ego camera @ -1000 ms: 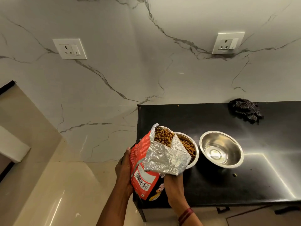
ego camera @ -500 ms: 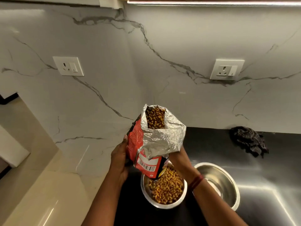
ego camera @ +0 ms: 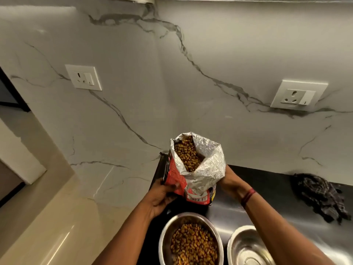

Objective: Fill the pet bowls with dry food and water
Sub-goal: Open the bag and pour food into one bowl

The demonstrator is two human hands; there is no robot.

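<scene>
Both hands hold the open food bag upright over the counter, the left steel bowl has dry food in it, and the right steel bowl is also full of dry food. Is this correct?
Not quite. In the head view the right steel bowl holds no dry food; only bare metal shows. The rest stands: the left hand and right hand hold the open food bag upright, and the left steel bowl has dry food.

Both my forearms reach forward and up from the bottom of the view, bare, converging toward the middle. My left hand [ego camera: 162,196] is curled closed around the lower left side of the bag [ego camera: 194,169], thumb pressed across its front, fingers wrapped behind and out of sight. My right hand [ego camera: 228,180] clasps the bag's right side from behind, mostly hidden by it so I can't see the fingers, wrist bent slightly inward with a dark red thread band [ego camera: 248,196] around it.
</scene>
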